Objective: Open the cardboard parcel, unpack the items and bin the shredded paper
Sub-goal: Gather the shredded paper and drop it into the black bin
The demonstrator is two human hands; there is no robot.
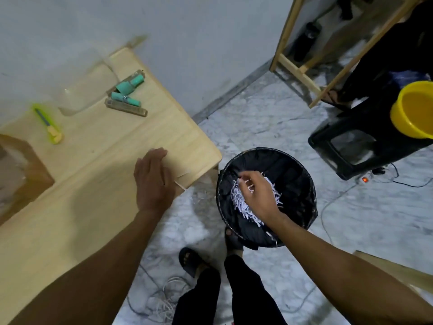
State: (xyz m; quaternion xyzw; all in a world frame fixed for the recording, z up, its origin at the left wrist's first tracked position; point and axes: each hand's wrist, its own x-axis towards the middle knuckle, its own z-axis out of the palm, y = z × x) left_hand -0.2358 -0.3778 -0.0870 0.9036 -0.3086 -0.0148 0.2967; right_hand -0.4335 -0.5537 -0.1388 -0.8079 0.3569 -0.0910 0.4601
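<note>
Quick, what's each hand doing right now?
Left hand: open, flat on the table, holding nothing.
Right hand: over the bin, fingers loose above shredded paper.

The right hand (pixel 256 195) hung over the black bin (pixel 302 184) on the floor, fingers loosely spread above white shredded paper (pixel 241 205) inside it. The left hand (pixel 153 180) lay flat on the wooden table (pixel 98 148) near its right corner. A green knife (pixel 48 123) lay farther left.

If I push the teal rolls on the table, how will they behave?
The teal rolls look cylindrical and lie on their sides, so they would probably roll. The flat packs beside them may block some. They seem small, likely light.
</note>
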